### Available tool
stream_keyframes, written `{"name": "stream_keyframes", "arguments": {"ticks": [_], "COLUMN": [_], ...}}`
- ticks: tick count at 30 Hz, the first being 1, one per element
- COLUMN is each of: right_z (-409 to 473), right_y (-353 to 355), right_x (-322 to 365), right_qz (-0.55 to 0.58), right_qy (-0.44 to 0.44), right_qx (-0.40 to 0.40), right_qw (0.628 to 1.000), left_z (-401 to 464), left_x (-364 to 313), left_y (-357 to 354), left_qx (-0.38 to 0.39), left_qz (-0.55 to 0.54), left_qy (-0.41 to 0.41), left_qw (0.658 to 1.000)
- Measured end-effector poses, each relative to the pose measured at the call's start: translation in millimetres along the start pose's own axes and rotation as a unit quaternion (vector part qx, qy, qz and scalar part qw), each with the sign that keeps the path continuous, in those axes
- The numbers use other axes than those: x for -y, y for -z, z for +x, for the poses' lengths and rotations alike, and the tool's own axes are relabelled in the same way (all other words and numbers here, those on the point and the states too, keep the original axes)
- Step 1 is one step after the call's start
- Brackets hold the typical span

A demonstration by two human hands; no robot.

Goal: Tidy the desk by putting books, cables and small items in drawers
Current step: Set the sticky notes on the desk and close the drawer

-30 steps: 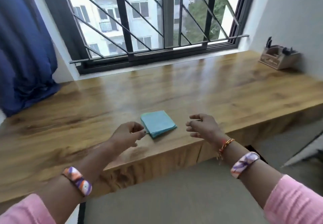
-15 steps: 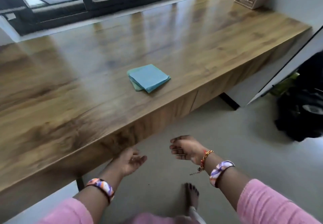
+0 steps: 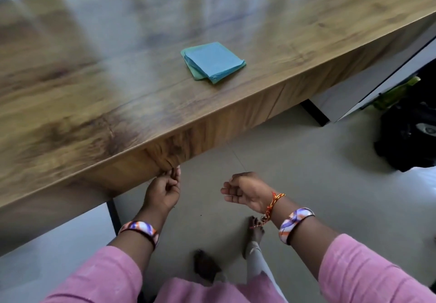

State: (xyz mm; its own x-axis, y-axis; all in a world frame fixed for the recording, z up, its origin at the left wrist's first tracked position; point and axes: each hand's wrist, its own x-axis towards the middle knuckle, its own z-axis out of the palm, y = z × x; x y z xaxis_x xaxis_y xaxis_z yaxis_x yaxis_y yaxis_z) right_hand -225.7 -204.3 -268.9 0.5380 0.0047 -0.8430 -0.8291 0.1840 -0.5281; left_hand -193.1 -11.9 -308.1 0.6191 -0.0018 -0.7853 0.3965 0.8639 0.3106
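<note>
A small stack of blue and green paper squares (image 3: 213, 60) lies on the wooden desk (image 3: 94, 104), close to its front edge. Below that edge runs the wood drawer front (image 3: 212, 128), which looks closed. My left hand (image 3: 162, 191) reaches up under the desk, its fingertips curled against the lower edge of the drawer front. My right hand (image 3: 245, 191) hovers beside it over the floor, palm turned up, fingers loosely curled and holding nothing. Both hands are well below and in front of the paper stack.
A black bag (image 3: 410, 137) sits on the floor at the right, beside a white cabinet (image 3: 368, 83) and a green item (image 3: 396, 92). A black desk leg (image 3: 113, 215) stands left of my left wrist. My bare foot (image 3: 256, 232) is on the grey floor.
My view has tilted down and both hands dropped from the desktop beside the paper stack to below the front edge. My left hand has moved up to the drawer front's lower edge.
</note>
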Motion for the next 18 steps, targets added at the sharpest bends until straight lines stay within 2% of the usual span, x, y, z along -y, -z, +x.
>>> {"name": "stream_keyframes", "arguments": {"ticks": [7, 11, 15, 18], "right_z": [19.7, 47.2, 69.6, 77.6], "right_y": [-14.5, -43.6, -74.9, -73.4], "right_x": [13.4, 19.9, 19.2, 21.9], "right_qz": [0.114, 0.185, 0.205, 0.318], "right_qy": [0.000, 0.041, 0.076, 0.059], "right_qx": [0.025, 0.035, 0.029, 0.033], "right_qw": [0.993, 0.981, 0.975, 0.946], "left_z": [1.1, 3.2, -2.1, -2.4], "left_x": [-0.2, -3.8, -9.9, -12.2], "left_y": [-0.8, 2.9, 10.1, 12.9], "left_qx": [-0.061, -0.090, -0.060, -0.019], "left_qz": [0.072, 0.016, -0.014, -0.015], "left_qy": [-0.013, -0.038, -0.020, -0.016], "left_qw": [0.995, 0.995, 0.998, 1.000]}}
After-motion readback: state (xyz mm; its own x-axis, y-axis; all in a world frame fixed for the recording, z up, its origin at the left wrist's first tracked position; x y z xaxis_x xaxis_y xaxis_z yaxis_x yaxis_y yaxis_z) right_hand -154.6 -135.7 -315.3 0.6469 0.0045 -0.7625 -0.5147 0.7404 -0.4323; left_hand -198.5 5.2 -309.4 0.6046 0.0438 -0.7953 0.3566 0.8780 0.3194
